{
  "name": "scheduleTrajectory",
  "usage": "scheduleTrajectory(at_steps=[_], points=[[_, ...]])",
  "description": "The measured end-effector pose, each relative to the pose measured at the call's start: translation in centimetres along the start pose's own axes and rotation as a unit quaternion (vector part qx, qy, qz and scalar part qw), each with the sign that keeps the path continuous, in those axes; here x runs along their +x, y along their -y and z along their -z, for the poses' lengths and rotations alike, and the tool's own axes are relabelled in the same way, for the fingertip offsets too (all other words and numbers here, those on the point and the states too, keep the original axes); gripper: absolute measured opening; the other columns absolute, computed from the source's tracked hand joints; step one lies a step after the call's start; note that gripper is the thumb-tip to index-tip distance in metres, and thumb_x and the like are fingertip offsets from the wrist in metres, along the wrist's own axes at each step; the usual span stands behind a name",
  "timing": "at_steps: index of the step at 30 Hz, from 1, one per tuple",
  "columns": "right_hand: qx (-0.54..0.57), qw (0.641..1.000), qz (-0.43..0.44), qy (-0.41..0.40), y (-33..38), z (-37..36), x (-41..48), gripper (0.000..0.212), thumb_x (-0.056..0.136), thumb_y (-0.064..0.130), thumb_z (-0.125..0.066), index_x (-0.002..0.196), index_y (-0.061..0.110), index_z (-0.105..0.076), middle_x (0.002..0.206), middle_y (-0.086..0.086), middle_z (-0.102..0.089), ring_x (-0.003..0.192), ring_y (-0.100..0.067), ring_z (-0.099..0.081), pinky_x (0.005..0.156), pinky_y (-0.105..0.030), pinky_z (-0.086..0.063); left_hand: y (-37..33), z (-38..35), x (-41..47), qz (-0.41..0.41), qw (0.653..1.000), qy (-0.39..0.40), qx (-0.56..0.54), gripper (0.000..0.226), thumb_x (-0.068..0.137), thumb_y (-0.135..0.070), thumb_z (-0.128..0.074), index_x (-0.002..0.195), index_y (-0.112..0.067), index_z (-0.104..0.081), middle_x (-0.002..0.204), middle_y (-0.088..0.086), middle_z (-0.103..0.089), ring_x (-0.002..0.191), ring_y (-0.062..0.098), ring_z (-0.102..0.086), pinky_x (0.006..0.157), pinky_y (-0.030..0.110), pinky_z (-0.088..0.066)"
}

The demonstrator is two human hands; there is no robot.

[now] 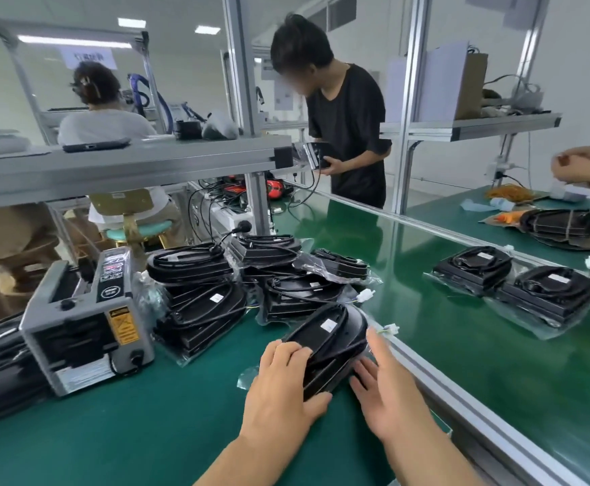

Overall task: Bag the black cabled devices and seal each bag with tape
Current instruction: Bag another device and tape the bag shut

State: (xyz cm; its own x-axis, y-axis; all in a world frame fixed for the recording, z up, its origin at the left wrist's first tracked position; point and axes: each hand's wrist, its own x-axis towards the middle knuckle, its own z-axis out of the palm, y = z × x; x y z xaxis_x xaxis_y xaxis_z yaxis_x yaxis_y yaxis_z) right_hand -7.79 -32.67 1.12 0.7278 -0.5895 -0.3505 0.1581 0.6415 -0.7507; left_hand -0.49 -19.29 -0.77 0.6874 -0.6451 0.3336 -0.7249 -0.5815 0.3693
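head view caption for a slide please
Left hand grips, right hand touches a black cabled device near a tape dispenser.

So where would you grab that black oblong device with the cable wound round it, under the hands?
Across its short width, from the near end: the black oblong cable-wound device lies long and narrow, pointing away, with cable looped on top. Probably grip its long side edges, where the left hand holds it, not the cable.

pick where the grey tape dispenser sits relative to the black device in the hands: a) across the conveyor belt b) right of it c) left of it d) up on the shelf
c: the tape dispenser stands on the green mat to the left of the black device, which the left hand grips.
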Motion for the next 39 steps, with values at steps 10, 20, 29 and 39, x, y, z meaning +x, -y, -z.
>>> scheduleTrajectory(at_steps=[10,20,29,39], points=[[-0.075,0.968,0.001,0.24,-5.7,-7.7,-4.2,0.061,0.069,0.024,-0.085,0.119,-0.003,-0.063,0.113,-0.03,-0.069,0.105,-0.047,-0.067,0.098,-0.059,-0.052,5.4,4.2,-10.7,-0.027,0.965,-0.255,0.048,0.067,0.064,-0.063,-0.057,0.101,-0.009,-0.07,0.115,-0.005,-0.059,0.116,0.022,-0.049,0.07,0.027,-0.055],[-0.301,0.866,0.175,0.358,-7.8,-12.0,-8.7,0.04,0.081,0.005,-0.08,0.115,0.024,-0.071,0.098,0.003,-0.078,0.093,-0.012,-0.074,0.077,-0.014,-0.053,8.7,9.9,-15.4,0.089,0.954,-0.258,-0.125,0.048,0.069,-0.073,-0.061,0.106,-0.042,-0.056,0.113,-0.027,-0.055,0.105,-0.012,-0.055,0.074,0.006,-0.047],[-0.357,0.806,0.188,0.434,-7.8,-11.7,-8.5,0.068,0.07,0.007,-0.076,0.132,0.025,-0.057,0.116,0.009,-0.074,0.109,-0.01,-0.069,0.091,-0.016,-0.05,10.0,20.3,-9.5,-0.014,0.973,-0.18,-0.145,0.043,0.092,-0.019,-0.067,0.126,-0.044,-0.06,0.134,-0.025,-0.048,0.135,0.004,-0.042,0.108,0.009,-0.029],[-0.355,0.801,0.179,0.447,-7.7,-11.3,-8.0,0.068,0.073,0.005,-0.073,0.136,0.023,-0.055,0.118,0.002,-0.073,0.111,-0.017,-0.069,0.095,-0.023,-0.052,9.2,22.1,-6.7,-0.035,0.978,-0.028,-0.202,0.008,0.089,-0.019,-0.07,0.086,-0.024,-0.075,0.112,-0.013,-0.06,0.109,0.014,-0.059,0.09,0.015,-0.044]])
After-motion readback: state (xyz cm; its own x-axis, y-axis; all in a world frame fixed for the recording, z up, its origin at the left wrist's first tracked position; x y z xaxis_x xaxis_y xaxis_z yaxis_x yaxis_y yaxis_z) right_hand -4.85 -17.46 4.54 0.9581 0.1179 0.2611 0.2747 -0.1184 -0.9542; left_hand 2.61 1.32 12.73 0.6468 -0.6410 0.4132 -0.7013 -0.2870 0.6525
